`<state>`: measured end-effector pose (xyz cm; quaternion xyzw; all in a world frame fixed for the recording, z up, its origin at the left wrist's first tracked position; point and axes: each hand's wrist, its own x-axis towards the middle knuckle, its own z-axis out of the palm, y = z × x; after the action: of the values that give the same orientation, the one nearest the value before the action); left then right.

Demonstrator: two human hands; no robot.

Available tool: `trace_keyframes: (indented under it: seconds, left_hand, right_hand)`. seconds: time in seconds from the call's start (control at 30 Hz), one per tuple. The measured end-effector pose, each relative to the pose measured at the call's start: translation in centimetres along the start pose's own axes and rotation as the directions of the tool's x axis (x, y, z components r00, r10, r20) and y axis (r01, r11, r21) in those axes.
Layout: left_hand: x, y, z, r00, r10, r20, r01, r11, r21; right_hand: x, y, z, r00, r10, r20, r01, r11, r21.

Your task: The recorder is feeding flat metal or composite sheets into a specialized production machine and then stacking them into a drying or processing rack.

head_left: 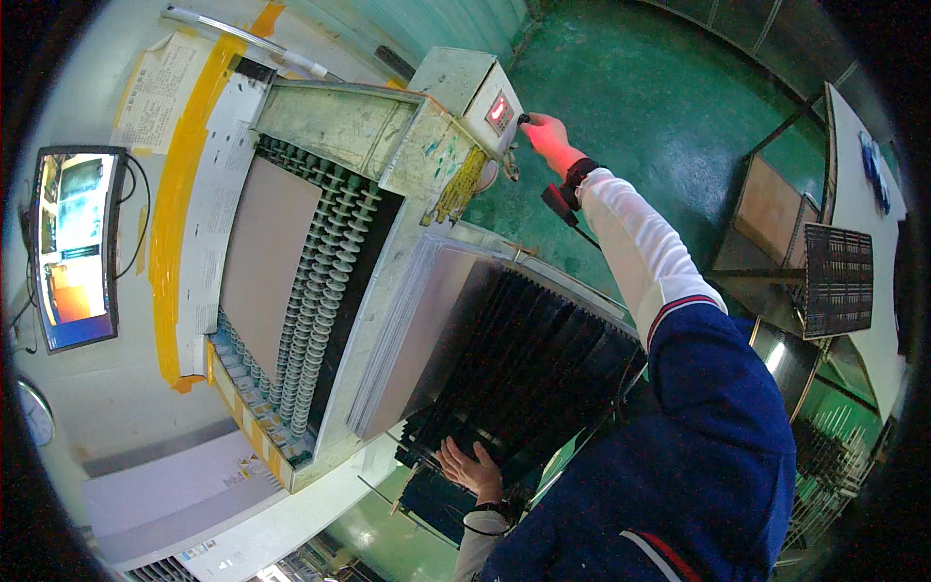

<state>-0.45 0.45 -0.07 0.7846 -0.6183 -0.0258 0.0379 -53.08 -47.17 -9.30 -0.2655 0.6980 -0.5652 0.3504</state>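
Black ribbed panels [529, 364], stacked on edge in one dark block against the machine's out-feed side, low and central in the view; too many thin edges to count, glossy along the ribs, faces hidden. Left hand [470, 468] at the near bottom corner of that stack, fingers spread and laid flat against the panel edges, gripping nothing, a dark band at the wrist. One thinner bundle of pale grey sheets [412, 339] leaning just beside the black stack, on its machine side.

Further out: one roller bed [325, 291] of pale green ribbed rollers in close rows, one plain brown board [267, 262] lying across them. One grey machine frame [339, 116] around the bed, paint chipped, yellow tape along its far side.

Right hand [545, 136] stretched forward at full arm's length in a white sleeve, lit red, fingers curled toward one small dark knob [524, 119] on the side of one grey control box [475, 97] with a red lit display; touching or merely near, cannot tell. One black strap at that wrist.

Off to the left, one monitor [76, 247] on the pale wall. Off to the right, one dark gridded rack [839, 279] and one brown panel [768, 209] standing over the green floor [659, 107].
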Motion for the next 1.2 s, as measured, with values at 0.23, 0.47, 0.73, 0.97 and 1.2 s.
trace_keyframes:
  seconds: [0.23,0.47,0.73,0.97,1.2]
  left_hand:
    - [0.2,0.1,-0.1,1.0,-0.001,0.008,0.001,1.0,-0.003]
    - [0.2,0.2,-0.2,1.0,-0.006,0.016,0.006,1.0,-0.004]
    - [-0.1,0.1,-0.4,1.0,0.017,-0.008,-0.017,1.0,-0.005]
    - [0.7,-0.1,0.4,0.998,0.04,-0.039,-0.037,0.998,0.057]
    - [-0.9,0.0,0.4,0.997,-0.022,-0.069,0.033,0.987,0.16]
  right_hand:
    - [0.2,0.1,-0.1,1.0,0.019,0.004,-0.019,1.0,0.019]
    - [0.2,0.0,-0.2,0.999,0.041,-0.006,-0.04,0.998,0.052]
    - [-1.3,-0.3,-0.6,0.999,0.051,-0.018,-0.051,0.999,0.007]
    - [-8.9,2.6,-13.6,0.949,0.312,0.055,-0.314,0.905,0.286]
    - [-22.4,7.7,-35.1,0.862,0.485,-0.146,-0.307,0.73,0.611]
